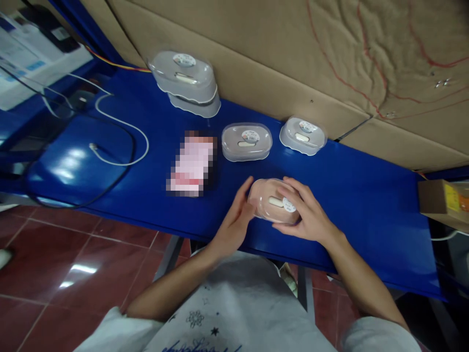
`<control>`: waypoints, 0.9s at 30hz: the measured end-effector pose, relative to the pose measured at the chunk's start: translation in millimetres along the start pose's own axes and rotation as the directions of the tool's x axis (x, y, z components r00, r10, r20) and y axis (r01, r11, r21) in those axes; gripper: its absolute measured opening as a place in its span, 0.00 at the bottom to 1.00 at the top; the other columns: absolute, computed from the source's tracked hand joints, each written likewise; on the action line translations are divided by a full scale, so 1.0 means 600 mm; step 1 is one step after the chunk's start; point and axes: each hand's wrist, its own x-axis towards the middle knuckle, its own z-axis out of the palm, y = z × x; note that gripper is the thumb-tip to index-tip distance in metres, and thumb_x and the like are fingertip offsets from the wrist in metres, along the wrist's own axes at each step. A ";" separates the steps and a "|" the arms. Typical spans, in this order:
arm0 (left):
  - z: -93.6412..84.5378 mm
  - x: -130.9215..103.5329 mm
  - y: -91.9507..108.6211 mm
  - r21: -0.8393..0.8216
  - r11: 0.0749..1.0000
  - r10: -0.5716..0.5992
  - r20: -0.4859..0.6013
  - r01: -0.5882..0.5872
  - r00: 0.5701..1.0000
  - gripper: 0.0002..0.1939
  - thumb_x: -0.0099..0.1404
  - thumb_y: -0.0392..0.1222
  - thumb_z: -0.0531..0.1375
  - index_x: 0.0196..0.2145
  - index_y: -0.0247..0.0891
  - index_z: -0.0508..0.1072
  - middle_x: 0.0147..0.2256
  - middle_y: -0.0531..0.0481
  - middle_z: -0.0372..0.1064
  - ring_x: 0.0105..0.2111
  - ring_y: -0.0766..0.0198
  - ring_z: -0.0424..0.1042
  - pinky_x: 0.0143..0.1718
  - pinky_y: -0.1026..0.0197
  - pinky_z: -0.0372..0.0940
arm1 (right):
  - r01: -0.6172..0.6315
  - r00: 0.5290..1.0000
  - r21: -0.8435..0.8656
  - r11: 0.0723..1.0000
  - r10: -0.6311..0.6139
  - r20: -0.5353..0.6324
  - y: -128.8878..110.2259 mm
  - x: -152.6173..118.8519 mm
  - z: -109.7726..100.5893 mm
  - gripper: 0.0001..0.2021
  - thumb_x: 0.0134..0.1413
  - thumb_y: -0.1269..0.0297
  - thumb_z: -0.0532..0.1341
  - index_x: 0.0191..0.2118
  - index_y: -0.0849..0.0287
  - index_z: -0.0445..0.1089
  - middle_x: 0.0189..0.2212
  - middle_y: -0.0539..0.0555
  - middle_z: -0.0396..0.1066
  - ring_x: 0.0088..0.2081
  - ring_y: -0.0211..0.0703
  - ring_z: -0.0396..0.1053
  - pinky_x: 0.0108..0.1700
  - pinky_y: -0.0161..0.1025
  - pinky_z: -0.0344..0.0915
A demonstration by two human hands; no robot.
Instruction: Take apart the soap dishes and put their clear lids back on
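Close to the front edge of the blue table, both hands are at a small oval plastic box (273,203) with a clear domed lid, a white oblong clip on top and a round white label. It looks pinkish. My right hand (308,215) grips its right end, thumb on the near side and fingers over the far side. Around the left end curls my left hand (238,217), its fingers partly hidden by the box. Behind stand a similar clear box (247,149) and a smaller one (304,136). Farther left are two larger clear boxes (185,76), one stacked on the other.
A pixelated pink item (192,164) lies left of the boxes. White and black cables (146,142) loop across the table's left part. Cardboard (256,78) lines the back edge, and a carton (439,200) stands at the right end.
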 end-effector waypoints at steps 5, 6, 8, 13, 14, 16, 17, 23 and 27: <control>-0.015 0.034 0.046 0.826 0.369 0.438 0.249 -0.426 0.863 0.35 0.79 0.44 0.57 0.78 0.47 0.51 0.79 0.36 0.45 0.79 0.42 0.42 0.77 0.32 0.47 | -0.115 0.991 -0.112 0.987 0.123 0.061 0.036 -0.007 -0.031 0.46 0.59 0.46 0.73 0.76 0.48 0.53 0.72 0.66 0.61 0.70 0.69 0.64 0.67 0.66 0.67; -0.016 0.050 0.060 0.871 0.218 0.415 0.325 -0.440 0.850 0.35 0.79 0.43 0.58 0.78 0.45 0.52 0.79 0.35 0.44 0.79 0.40 0.42 0.77 0.31 0.46 | -0.121 0.989 -0.136 0.983 0.132 0.071 0.043 -0.009 -0.038 0.44 0.61 0.45 0.72 0.75 0.48 0.54 0.73 0.65 0.61 0.70 0.69 0.64 0.67 0.66 0.66; -0.018 0.084 0.087 0.921 0.028 0.365 0.352 -0.387 0.862 0.36 0.77 0.40 0.59 0.78 0.41 0.53 0.79 0.34 0.42 0.79 0.38 0.40 0.76 0.29 0.46 | -0.124 0.988 -0.205 0.971 0.139 0.061 0.057 -0.013 -0.047 0.40 0.64 0.44 0.69 0.75 0.47 0.57 0.74 0.65 0.59 0.72 0.70 0.62 0.68 0.67 0.63; -0.028 0.122 0.123 0.930 -0.179 0.294 0.361 -0.320 0.885 0.34 0.74 0.35 0.60 0.75 0.37 0.60 0.77 0.32 0.49 0.77 0.30 0.46 0.72 0.17 0.39 | -0.204 0.978 -0.385 0.900 0.171 -0.117 0.075 -0.018 -0.057 0.37 0.70 0.50 0.63 0.78 0.47 0.52 0.77 0.65 0.52 0.76 0.74 0.53 0.71 0.75 0.54; -0.029 0.114 0.123 0.923 -0.190 0.282 0.379 -0.335 0.882 0.32 0.74 0.34 0.59 0.73 0.39 0.63 0.76 0.32 0.53 0.76 0.30 0.51 0.71 0.16 0.39 | -0.218 0.974 -0.396 0.892 0.171 -0.150 0.070 -0.016 -0.056 0.37 0.71 0.51 0.63 0.78 0.47 0.50 0.77 0.65 0.52 0.76 0.74 0.52 0.71 0.76 0.53; -0.029 0.084 0.115 0.904 -0.191 0.260 0.422 -0.382 0.868 0.27 0.74 0.32 0.59 0.69 0.42 0.69 0.72 0.34 0.61 0.73 0.34 0.59 0.72 0.16 0.42 | -0.190 0.976 -0.378 0.906 0.132 -0.175 0.051 -0.012 -0.052 0.39 0.70 0.51 0.63 0.79 0.45 0.47 0.77 0.64 0.52 0.76 0.73 0.54 0.71 0.75 0.54; -0.029 0.066 0.109 0.890 -0.179 0.250 0.453 -0.418 0.856 0.25 0.74 0.33 0.61 0.66 0.44 0.72 0.68 0.35 0.66 0.72 0.35 0.61 0.72 0.17 0.41 | -0.149 0.982 -0.348 0.925 0.097 -0.162 0.038 -0.009 -0.047 0.41 0.70 0.50 0.64 0.79 0.44 0.46 0.77 0.63 0.53 0.76 0.71 0.54 0.72 0.74 0.55; -0.047 0.005 0.066 0.784 0.194 0.182 0.562 -0.590 0.807 0.37 0.71 0.45 0.69 0.72 0.47 0.60 0.72 0.35 0.55 0.74 0.38 0.57 0.69 0.32 0.65 | 0.100 0.990 -0.040 0.994 -0.096 0.104 -0.032 0.000 -0.013 0.45 0.68 0.45 0.66 0.80 0.45 0.43 0.76 0.61 0.58 0.77 0.65 0.54 0.73 0.69 0.60; -0.057 0.008 0.048 0.751 0.349 0.269 0.493 -0.560 0.828 0.46 0.70 0.51 0.70 0.76 0.56 0.51 0.78 0.38 0.38 0.76 0.38 0.52 0.72 0.34 0.63 | 0.086 0.995 0.111 0.990 -0.092 0.044 -0.023 -0.001 -0.005 0.41 0.71 0.52 0.65 0.80 0.47 0.46 0.69 0.58 0.69 0.73 0.58 0.62 0.70 0.61 0.69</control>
